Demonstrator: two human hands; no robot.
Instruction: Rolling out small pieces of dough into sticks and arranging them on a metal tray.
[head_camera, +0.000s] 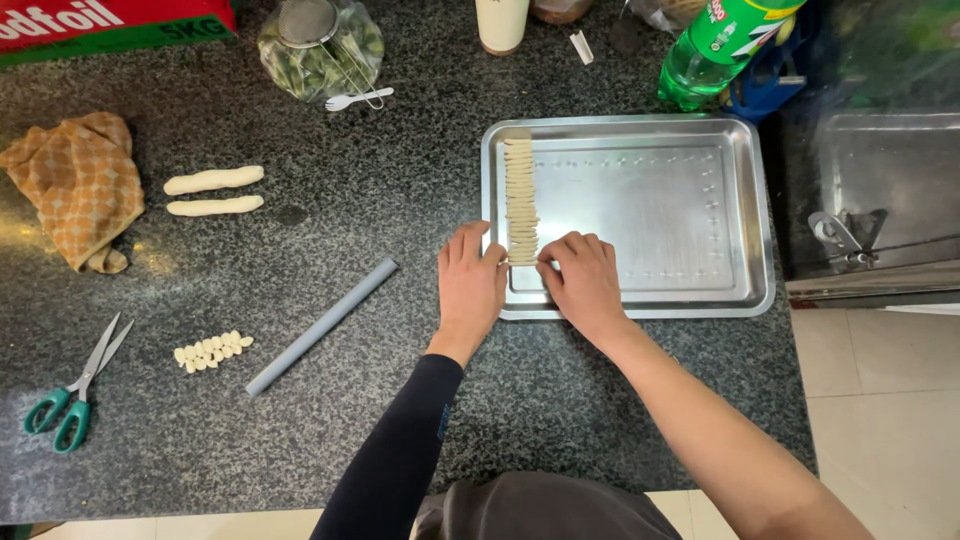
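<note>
Head view: my left hand (470, 285) and right hand (583, 280), fingers pinched on the near end of the dough row (520, 200) in the tray (745, 220). Soft, light; I'd lift pieces gently by their edges.

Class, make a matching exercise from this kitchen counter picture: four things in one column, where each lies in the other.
Things:
1. green-handled scissors
2. grey plastic rolling rod
3. orange checked cloth
4. row of flat dough pieces

Places:
A. in the steel tray
B. counter's far left, crumpled
C. near-left corner
D. between the tray and small cut dough pieces

Pairs: 1-C, 2-D, 3-B, 4-A
</note>
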